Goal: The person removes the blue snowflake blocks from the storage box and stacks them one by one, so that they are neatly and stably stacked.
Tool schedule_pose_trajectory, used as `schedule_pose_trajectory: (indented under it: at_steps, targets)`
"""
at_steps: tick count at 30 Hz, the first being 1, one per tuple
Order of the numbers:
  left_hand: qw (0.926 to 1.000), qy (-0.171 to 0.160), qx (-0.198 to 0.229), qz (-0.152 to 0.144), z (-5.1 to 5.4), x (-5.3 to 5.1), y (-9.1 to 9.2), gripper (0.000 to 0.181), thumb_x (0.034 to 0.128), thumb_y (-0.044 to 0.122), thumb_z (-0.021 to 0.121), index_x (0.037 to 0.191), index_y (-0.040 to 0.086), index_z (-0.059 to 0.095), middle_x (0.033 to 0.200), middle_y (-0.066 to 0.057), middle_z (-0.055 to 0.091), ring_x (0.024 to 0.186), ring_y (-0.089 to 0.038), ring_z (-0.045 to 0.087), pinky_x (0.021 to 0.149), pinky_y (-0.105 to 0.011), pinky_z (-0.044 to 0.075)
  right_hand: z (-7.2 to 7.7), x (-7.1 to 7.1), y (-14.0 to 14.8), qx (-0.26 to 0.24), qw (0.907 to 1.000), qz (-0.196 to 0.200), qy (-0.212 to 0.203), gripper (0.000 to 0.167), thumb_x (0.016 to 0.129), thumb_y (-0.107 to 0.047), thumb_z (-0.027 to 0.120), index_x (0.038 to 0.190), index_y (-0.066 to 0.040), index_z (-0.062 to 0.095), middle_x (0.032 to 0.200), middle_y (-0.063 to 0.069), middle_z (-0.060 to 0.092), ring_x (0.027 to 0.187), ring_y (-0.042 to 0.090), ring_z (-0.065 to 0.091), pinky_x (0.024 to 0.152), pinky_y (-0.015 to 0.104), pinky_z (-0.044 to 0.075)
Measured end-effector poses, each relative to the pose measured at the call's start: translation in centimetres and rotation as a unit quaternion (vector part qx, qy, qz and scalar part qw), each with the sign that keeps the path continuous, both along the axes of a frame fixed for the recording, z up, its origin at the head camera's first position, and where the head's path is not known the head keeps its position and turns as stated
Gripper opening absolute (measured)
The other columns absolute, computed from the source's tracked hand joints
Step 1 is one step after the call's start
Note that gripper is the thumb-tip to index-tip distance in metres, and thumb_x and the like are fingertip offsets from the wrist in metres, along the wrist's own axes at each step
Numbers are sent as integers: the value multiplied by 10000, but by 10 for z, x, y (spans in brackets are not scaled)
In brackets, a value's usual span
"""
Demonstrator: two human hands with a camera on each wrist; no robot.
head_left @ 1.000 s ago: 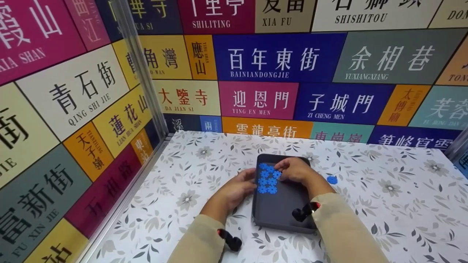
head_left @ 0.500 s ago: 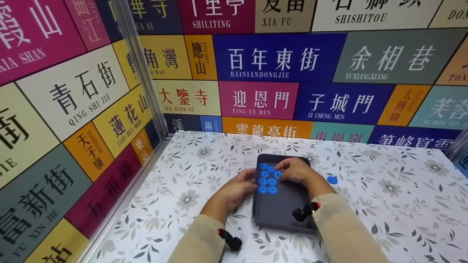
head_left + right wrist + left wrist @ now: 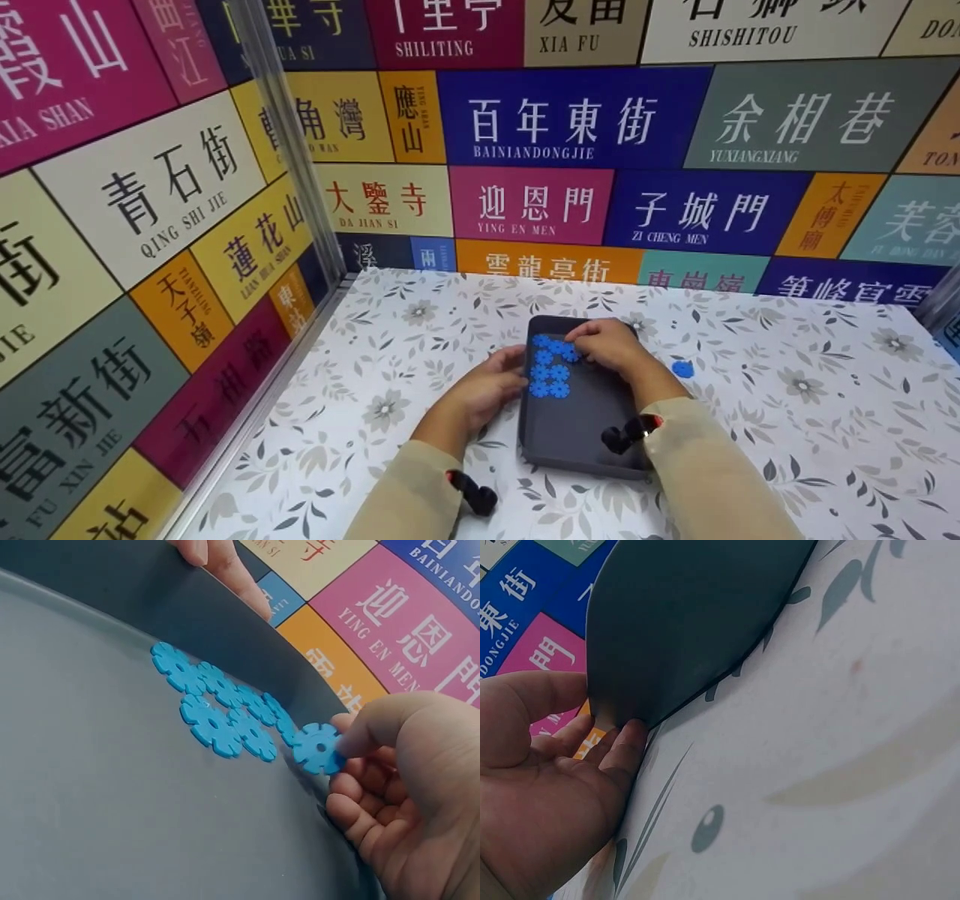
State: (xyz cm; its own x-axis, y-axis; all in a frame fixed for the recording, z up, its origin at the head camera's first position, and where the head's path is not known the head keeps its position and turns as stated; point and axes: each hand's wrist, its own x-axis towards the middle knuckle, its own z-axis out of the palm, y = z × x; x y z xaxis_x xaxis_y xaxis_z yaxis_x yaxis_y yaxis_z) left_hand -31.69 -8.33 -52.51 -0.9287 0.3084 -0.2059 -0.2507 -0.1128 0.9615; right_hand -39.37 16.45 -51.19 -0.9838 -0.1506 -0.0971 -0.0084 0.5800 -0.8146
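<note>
Nearest, at 6 to 7 o'clock, a beige cloth sleeve (image 3: 401, 499) wears a small black wrist camera (image 3: 476, 495); its match lies toward 5 o'clock. Beyond them sits a dark grey, rectangular, shallow tray (image 3: 581, 439) on a white tabletop printed with grey leaves and flowers (image 3: 341, 435). At the tray's 9 o'clock side, the left hand (image 3: 491, 384) grips the wall, digits on both sides of the rim. Inside, toward 10 and 11 o'clock, lies a cluster of flat blue notched discs (image 3: 559, 390). From 1 o'clock the right hand (image 3: 405, 780) pinches a blue notched disc with a central hole (image 3: 306, 750) beside the cluster; whether they touch, I cannot tell. Outside the tray, between 2 and 3 o'clock, lies a loose blue piece (image 3: 682, 369). Farthest, at 12 o'clock, stands a multicoloured sign-panel wall (image 3: 570, 161).
</note>
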Motion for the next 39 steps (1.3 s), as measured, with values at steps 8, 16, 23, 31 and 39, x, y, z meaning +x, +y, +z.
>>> schedule_pose_trajectory:
  at_steps: [8, 16, 23, 31, 39]
  targets:
    - [10000, -33, 5, 17, 1, 0, 0, 722, 908, -61, 617, 1595, 79, 447, 1655, -153, 463, 1431, -296, 551, 1084, -374, 502, 16, 4, -4, -1027, 9917, -320, 703, 262, 950, -135, 659, 1141, -48, 816, 1063, 98, 779, 779, 193, 660, 755, 317, 606]
    - [10000, -70, -33, 33, 3, 1, -1, 718, 914, -48, 625, 1597, 93, 453, 1658, -144, 460, 1458, -302, 531, 1109, -384, 489, 43, 21, 1, -1793, 9813, -203, 675, 278, 976, -151, 703, 1187, 9, 788, 945, -19, 763, 762, 164, 673, 751, 286, 635]
    - [10000, 32, 53, -31, 1, 1, 0, 720, 912, -69, 607, 1598, 67, 438, 1654, -162, 461, 1440, -315, 542, 1075, -357, 494, 42, 42, 20, -2063, 9756, -450, 597, 300, 997, -147, 707, 1219, 47, 760, 891, -65, 755, 722, 127, 690, 742, 264, 631]
    - [9999, 62, 129, -22, 1, 1, -1, 711, 913, -80, 600, 1593, 51, 436, 1658, -177, 451, 1462, -325, 529, 1114, -386, 486, 38, 54, 64, -2309, 9688, -732, 523, 362, 1003, -147, 734, 1279, 87, 722, 876, -131, 762, 758, 56, 696, 744, 245, 641]
    - [10000, 46, 72, -7, 1, 1, 0, 721, 905, -79, 611, 1593, 67, 451, 1655, -160, 462, 1467, -328, 529, 1147, -410, 482, 32, 59, 107, -2060, 9728, -1042, 203, 302, 1014, -255, 738, 1254, -76, 781, 903, -150, 761, 808, 65, 719, 784, 220, 635]
